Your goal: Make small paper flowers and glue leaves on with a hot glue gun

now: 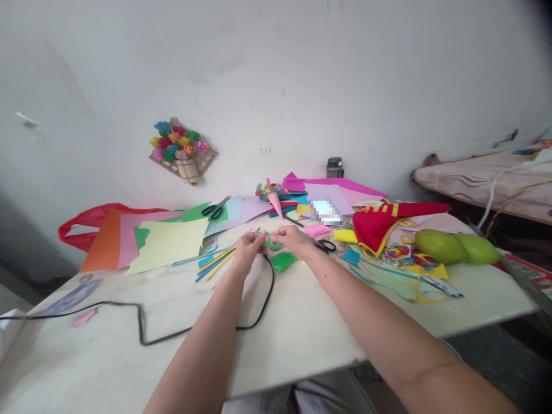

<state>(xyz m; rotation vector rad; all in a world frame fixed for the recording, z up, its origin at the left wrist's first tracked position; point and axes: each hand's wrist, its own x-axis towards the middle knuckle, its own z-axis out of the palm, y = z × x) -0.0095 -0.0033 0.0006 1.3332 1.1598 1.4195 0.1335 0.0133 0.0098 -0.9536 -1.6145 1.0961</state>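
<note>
Over the middle of the table, my left hand (249, 248) pinches the left side of a small green paper piece (272, 244) with a bit of pink on it. The fingers of my right hand (294, 239) are closed on its other side; the piece's exact shape is too small to make out. Just below my right hand lies a shiny green packet (283, 262). Blue and yellow paper strips (218, 261) lie left of my left hand. Black-handled scissors (325, 246) rest beside my right wrist, partly hidden by it.
Coloured paper sheets (170, 244) cover the back left, with other scissors (217, 208) on top. A black cable (144, 330) crosses the table (107, 362). A pink paper cone (275, 204) lies behind my hands. Red cloth (375, 227), paper scraps and green fruits (440, 246) are at right.
</note>
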